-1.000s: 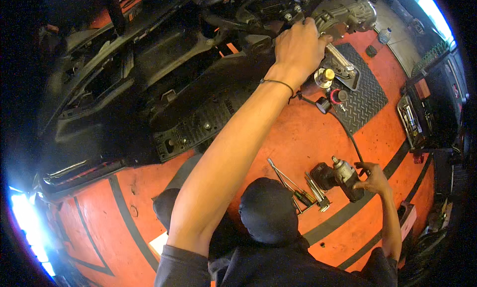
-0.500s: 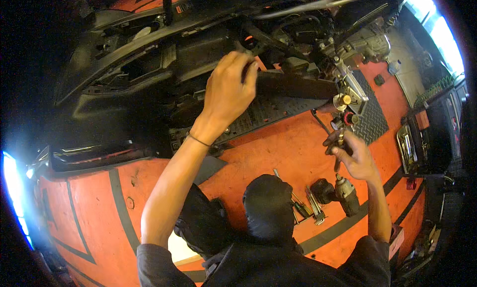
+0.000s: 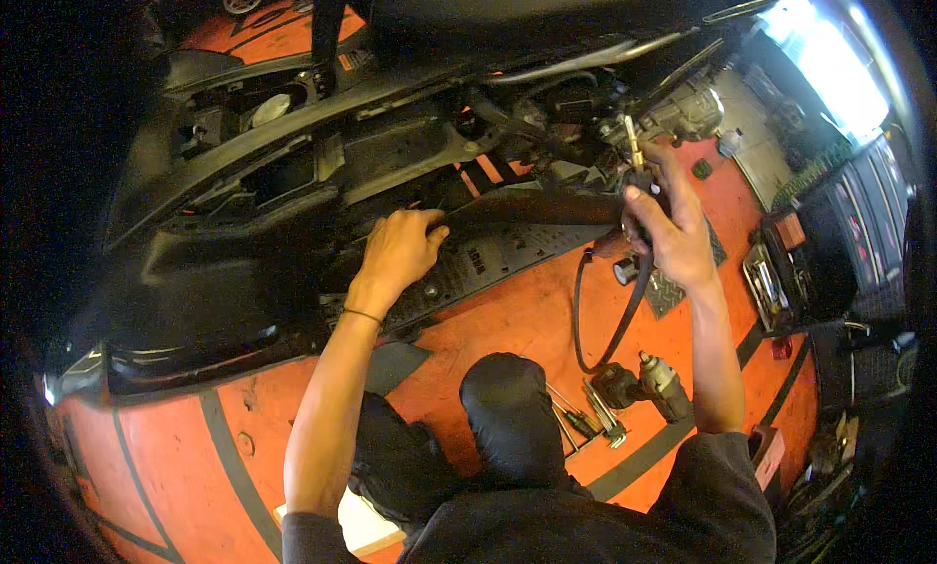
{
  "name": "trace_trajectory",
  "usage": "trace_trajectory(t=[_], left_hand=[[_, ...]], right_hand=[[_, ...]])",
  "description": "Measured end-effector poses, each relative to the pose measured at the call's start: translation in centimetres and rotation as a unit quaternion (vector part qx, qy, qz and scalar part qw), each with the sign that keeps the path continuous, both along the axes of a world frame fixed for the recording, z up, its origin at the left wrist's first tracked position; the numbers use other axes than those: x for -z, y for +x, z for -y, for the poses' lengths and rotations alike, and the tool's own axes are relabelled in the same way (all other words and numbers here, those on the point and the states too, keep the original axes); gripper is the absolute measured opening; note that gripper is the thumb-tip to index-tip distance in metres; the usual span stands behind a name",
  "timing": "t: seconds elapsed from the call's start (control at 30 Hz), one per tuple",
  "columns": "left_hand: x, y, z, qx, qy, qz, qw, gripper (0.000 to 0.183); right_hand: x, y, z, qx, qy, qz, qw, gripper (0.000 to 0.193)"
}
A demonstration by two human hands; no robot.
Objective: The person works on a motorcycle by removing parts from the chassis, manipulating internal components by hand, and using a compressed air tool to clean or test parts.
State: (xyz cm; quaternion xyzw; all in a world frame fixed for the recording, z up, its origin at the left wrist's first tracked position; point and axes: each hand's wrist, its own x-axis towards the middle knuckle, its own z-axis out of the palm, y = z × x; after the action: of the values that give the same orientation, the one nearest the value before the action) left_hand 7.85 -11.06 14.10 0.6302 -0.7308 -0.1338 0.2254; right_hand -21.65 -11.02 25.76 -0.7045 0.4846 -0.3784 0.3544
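Letters [image 3: 476,262] standing in row on black footboard [image 3: 517,257]. Small orange mark [image 3: 346,62] sitting on dark part [image 3: 363,67] above, looking too blurry to read.

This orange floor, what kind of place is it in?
Probably a vehicle repair workshop: there's a partly stripped vehicle, with a power tool and some hand tools lying on the floor.

An orange-red floor [image 3: 468,322] marked with dark stripes [image 3: 230,442] is observed. A power wrench [image 3: 664,388] is noted lying directly on it, its nose pointed away from the person. Just to the left of the wrench, a group of slim metal hand tools [image 3: 609,420] is found, with a dark-handled screwdriver [image 3: 584,424] among them. Farther forward, a dark raised-pattern mat [image 3: 668,298] is laid on the floor, partly hidden by the right hand [image 3: 673,222] and forearm.
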Motion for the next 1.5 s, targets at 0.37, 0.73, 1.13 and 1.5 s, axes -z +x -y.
trace_trajectory(t=[0.37,0.73,1.13,1.5], left_hand=[[1.2,-3.5,-3.5,0.024,-0.116,0.085,0.989,0.03],[2.1,-3.6,-5.6,-0.007,-0.119,0.144,0.982,0.042],[-0.3,-0.5,-2.4,0.098,0.029,0.022,0.995,0.039],[5.5,3.4,5.5,-0.187,0.233,-0.021,0.954,0.04]], right_hand=[[-0.5,-5.6,1.7,0.053,-0.054,-0.265,0.961,0.039],[-1.5,3.1,-2.5,-0.009,0.076,-0.064,0.995,0.035],[9.1,19.6,9.6,-0.315,0.009,-0.553,0.772,0.031],[11.5,17.7,8.6,-0.236,0.152,-0.409,0.868,0.053]])
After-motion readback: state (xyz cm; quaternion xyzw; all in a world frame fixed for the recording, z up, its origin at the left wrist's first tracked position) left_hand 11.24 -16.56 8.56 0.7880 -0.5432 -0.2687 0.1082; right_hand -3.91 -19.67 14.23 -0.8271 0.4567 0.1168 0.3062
